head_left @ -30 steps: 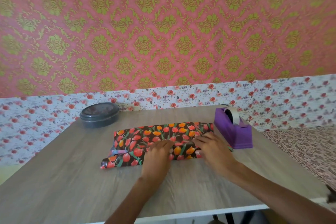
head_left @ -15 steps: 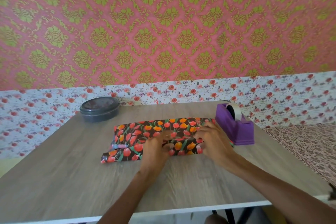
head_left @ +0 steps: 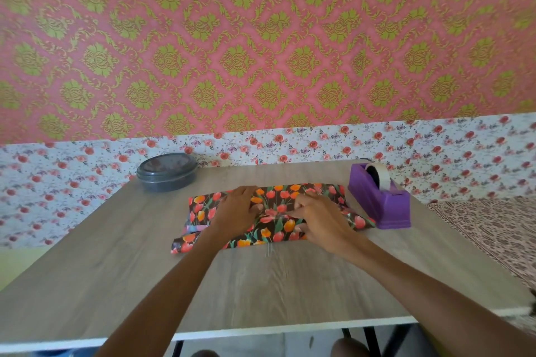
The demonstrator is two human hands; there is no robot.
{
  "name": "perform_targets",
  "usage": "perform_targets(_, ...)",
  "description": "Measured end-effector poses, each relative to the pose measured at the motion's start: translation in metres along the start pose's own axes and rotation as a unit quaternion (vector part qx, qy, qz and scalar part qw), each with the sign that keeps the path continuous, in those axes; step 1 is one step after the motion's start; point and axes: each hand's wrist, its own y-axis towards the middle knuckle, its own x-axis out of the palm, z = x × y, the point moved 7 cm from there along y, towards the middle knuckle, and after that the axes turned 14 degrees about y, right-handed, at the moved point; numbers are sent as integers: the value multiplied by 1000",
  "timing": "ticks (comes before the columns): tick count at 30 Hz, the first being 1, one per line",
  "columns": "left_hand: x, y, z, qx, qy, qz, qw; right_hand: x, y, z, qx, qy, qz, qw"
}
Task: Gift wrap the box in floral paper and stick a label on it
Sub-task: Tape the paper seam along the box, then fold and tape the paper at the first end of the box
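Observation:
The box (head_left: 278,195) lies in the middle of the table, covered in dark floral paper with red and orange tulips. Loose paper ends stick out at its left (head_left: 185,242) and right (head_left: 359,222). My left hand (head_left: 235,211) lies flat on top of the left half, with its fingers reaching to the far edge. My right hand (head_left: 322,220) is on the right half, and its bent fingertips press on the paper seam (head_left: 275,213) that runs along the top. No label is in view.
A purple tape dispenser (head_left: 380,200) with a white roll stands just right of the box. A grey round lidded container (head_left: 166,172) sits at the back left of the wooden table (head_left: 278,284). Floral wallpaper runs behind, and a patterned cloth (head_left: 493,229) lies to the right.
Both hands have moved up from the near side of the box onto its top. The near paper flap now lies folded over the top, where the seam is.

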Motion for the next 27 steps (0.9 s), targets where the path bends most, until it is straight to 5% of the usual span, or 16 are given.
perform_targets(6,7,22,-9,-6,13,-44,999,-2,-10,21,-62,28,63,996)
perform_targets(9,10,33,-9,-24,-46,-126,991,-9,-21,28,-115,11,80,990)
perform_targets(13,14,42,-9,-68,-32,-187,980,-18,-29,64,16,100,147,984)
perform_targets(15,21,43,-5,-75,-43,-219,972,-31,-34,83,144,161,234,948)
perform_targets(17,25,45,1,-102,-128,-221,962,-31,-36,97,309,230,229,894)
perform_targets(20,32,42,16,-138,-268,-238,923,-3,-35,90,471,485,161,719)
perform_targets(23,34,45,18,-188,-332,-201,902,9,-28,85,479,587,156,634)
perform_targets(27,10,52,7,-223,-428,-87,871,-4,-4,84,387,648,195,626)
